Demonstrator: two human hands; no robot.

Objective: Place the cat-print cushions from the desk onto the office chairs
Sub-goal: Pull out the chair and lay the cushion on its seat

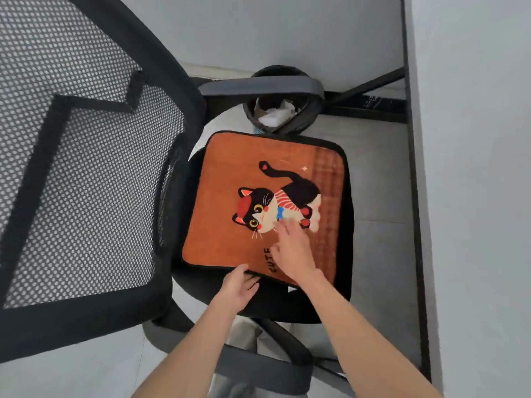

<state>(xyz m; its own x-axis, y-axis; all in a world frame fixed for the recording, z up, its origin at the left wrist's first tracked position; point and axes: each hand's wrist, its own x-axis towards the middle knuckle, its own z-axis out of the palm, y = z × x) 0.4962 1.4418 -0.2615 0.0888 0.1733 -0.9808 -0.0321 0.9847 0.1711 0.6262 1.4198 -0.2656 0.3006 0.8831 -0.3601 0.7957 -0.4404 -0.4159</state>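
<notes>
Head view, looking straight down past both bare forearms. We take the office chair [184, 196] as our landmark: black frame, mesh backrest filling the left side of the picture, seat in the middle.

Cushion [227, 196]: orange, black piping, lies flat on the chair seat and covers most of it. Print shows a black-and-white cat with red cap, striped shirt and blue bow; letters "CUTE" partly hidden under a hand; a checked band along the edge farthest from the backrest. A black strip of seat shows along the cushion's near edge and at its far side.

Right hand [293, 248]: palm down on top of the cushion, fingers straight and slightly spread, tips touching the cat print. We see it pressing or resting flat, not gripping.

Left hand [237, 288]: at the cushion's near edge, closer to the backrest than the right hand. Thumb lies on the piping; the other fingers are loosely curled below the edge, against the seat. Whether they pinch the cushion, we cannot tell.

Armrests: one grey armrest [258, 84] beyond the seat, another [264, 369] on the near side, between our forearms.

Bin [307, 116]: black, round, on the floor just past the far armrest, white paper [273, 113] inside.

Grey partition [474, 168] runs along the side opposite the backrest.
</notes>
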